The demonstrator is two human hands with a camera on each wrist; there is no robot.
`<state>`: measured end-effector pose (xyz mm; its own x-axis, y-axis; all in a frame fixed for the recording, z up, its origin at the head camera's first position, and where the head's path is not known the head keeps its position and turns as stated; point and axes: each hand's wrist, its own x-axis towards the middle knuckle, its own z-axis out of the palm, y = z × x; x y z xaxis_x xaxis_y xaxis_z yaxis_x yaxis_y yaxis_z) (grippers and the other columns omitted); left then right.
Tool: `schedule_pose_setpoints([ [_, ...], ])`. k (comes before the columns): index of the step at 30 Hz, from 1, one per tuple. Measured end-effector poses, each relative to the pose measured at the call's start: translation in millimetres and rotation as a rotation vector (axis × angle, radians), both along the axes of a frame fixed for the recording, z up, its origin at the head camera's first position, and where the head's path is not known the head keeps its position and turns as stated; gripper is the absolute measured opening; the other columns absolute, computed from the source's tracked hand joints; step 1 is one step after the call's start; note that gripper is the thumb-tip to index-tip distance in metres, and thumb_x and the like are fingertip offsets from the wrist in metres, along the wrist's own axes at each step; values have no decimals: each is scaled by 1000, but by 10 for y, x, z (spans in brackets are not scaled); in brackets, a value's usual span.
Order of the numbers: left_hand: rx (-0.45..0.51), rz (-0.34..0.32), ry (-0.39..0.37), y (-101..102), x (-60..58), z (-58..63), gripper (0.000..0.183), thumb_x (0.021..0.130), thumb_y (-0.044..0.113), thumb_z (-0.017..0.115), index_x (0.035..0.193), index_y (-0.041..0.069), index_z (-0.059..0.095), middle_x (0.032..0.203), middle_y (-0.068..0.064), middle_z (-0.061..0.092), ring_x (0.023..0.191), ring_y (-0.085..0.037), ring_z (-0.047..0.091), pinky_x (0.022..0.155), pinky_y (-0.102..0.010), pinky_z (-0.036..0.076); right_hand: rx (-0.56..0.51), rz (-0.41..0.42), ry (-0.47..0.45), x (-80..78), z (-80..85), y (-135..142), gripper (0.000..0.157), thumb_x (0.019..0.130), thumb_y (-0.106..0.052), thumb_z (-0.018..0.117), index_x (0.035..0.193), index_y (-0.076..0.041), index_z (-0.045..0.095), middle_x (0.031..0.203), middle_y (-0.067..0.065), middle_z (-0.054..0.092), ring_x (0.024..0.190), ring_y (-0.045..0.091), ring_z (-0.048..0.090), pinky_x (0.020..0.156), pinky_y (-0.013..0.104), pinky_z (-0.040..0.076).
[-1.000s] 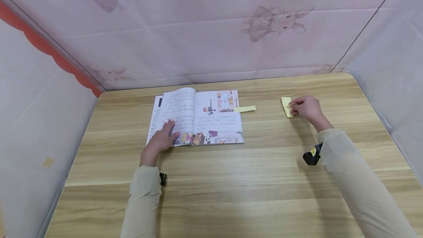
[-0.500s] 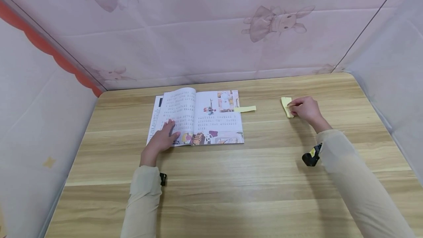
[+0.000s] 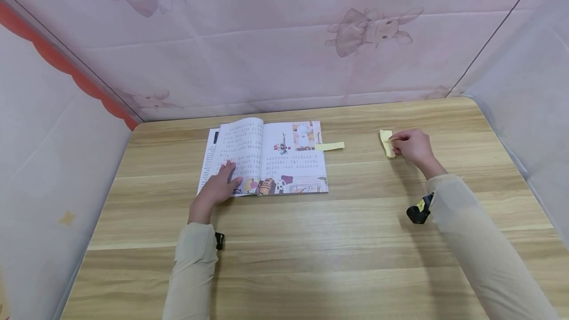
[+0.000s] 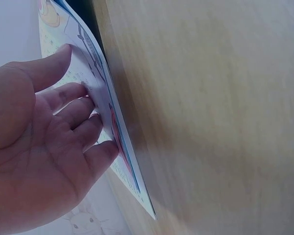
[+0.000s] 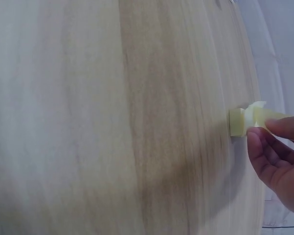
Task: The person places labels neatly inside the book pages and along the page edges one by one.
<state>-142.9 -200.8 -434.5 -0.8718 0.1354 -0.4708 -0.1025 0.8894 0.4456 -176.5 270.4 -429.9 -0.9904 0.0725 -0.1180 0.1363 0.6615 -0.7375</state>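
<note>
An open book (image 3: 293,167) with printed text and coloured pictures lies toward the left of the table. My left hand (image 3: 216,189) rests on the lower part of its left page, fingers spread and relaxed, as the left wrist view also shows. A yellow sticky strip (image 3: 334,146) is on the right page and juts past its edge. Farther right lies a small pad of yellow sticky notes (image 3: 385,138). There my right hand (image 3: 413,146) pinches the edge of a sticky note (image 5: 260,116) between thumb and fingers; that sheet is lifted and bent.
The wooden table (image 3: 284,256) runs back to a fabric wall (image 3: 266,68) printed with rabbits. More pale walls stand at the left and right sides. A black wrist device (image 3: 419,211) hangs under the right sleeve.
The right hand has shifted very slightly, and the pad's top sheet looks more bent than before. The left hand and the book stay where they were.
</note>
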Motion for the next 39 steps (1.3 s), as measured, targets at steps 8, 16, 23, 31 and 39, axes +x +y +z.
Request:
schedule_pose_setpoints([
  [8, -3, -5, 1, -2, -5, -8, 60, 98, 32, 37, 146, 5, 12, 152, -12, 0, 137, -32, 0, 109, -49, 8, 65, -56, 32, -1, -20, 22, 20, 84, -1, 53, 92, 9, 68, 66, 10, 66, 53, 8, 56, 45, 16, 40],
  [16, -5, 0, -2, -11, -15, -21, 61, 98, 32, 37, 146, 6, 11, 152, -11, 0, 137, -32, 0, 109, -49, 8, 84, -107, 22, -20, -2, 1, 22, 82, 0, 50, 92, 9, 68, 67, 11, 66, 51, 4, 50, 44, 18, 39],
  [23, -2, 2, 2, 0, -8, -40, 60, 98, 32, 37, 146, 6, 12, 152, -11, 0, 137, -31, 0, 109, -49, 8, -36, -124, -17, -28, -46, -32, 22, 83, 2, 51, 95, 15, 65, 63, 7, 65, 48, 2, 56, 46, 16, 48],
  [31, -3, -4, 6, 10, -7, -39, 60, 98, 31, 37, 146, 5, 12, 152, -11, 0, 138, -30, -1, 109, -48, 8, -156, -160, -45, -33, -88, -57, 23, 84, 5, 47, 97, 18, 61, 68, 11, 66, 49, 2, 60, 55, 22, 54],
  [39, -6, -1, 7, 4, -6, -37, 60, 98, 32, 37, 146, 5, 12, 152, -10, 1, 138, -31, 0, 109, -49, 9, -105, -142, 3, -32, -104, -56, 19, 83, 5, 49, 92, 15, 62, 70, 12, 65, 50, 1, 60, 53, 19, 53],
])
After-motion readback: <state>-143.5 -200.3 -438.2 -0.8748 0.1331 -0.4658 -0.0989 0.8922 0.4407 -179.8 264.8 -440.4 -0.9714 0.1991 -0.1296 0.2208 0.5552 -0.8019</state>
